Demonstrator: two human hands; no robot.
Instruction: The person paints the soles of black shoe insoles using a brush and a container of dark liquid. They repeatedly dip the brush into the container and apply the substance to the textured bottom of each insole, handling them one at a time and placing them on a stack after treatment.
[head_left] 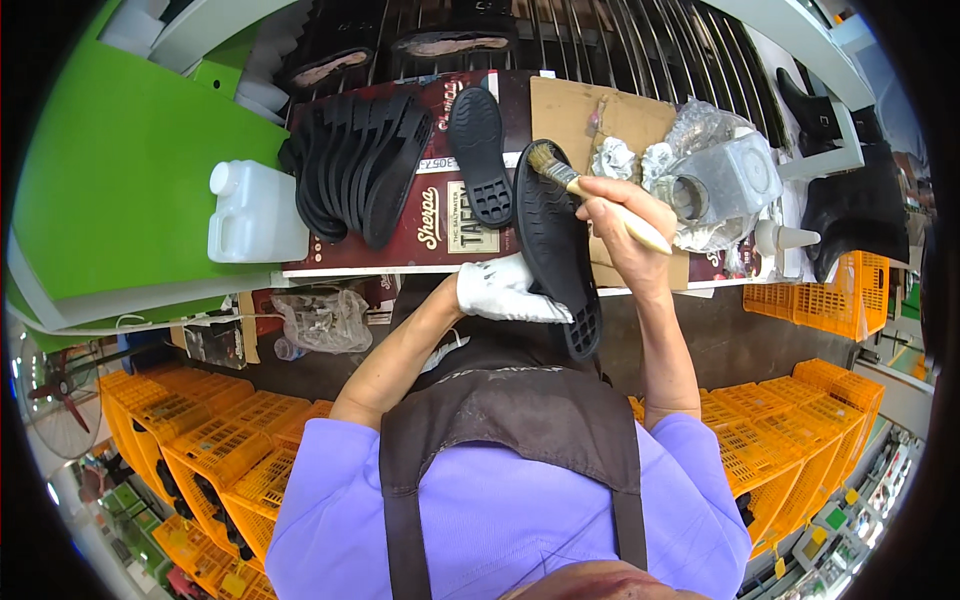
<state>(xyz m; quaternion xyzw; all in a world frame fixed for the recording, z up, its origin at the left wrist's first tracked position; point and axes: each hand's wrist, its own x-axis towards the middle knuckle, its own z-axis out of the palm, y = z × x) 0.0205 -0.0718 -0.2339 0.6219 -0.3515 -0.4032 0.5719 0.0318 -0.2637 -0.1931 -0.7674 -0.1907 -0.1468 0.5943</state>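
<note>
My left hand (505, 290), in a white glove, grips a black shoe sole (552, 240) near its heel end and holds it up over the front edge of the bench. Bare and closed, my right hand (632, 225) holds a paintbrush (640, 226) by its pale handle. The bristles rest on the toe end of that sole. Just left of it, a second black sole (478, 150) lies flat on the maroon printed cardboard (440, 215). Further left, several black soles (360, 165) lean against one another in a row.
A white plastic jug (255, 212) stands at the bench's left. On the right are a clear cut-open container (730, 180), crumpled white wads (612, 158) and a nozzle bottle (785, 238). Black boots (860, 205) stand beyond. Orange crates (240, 430) are stacked behind me on both sides.
</note>
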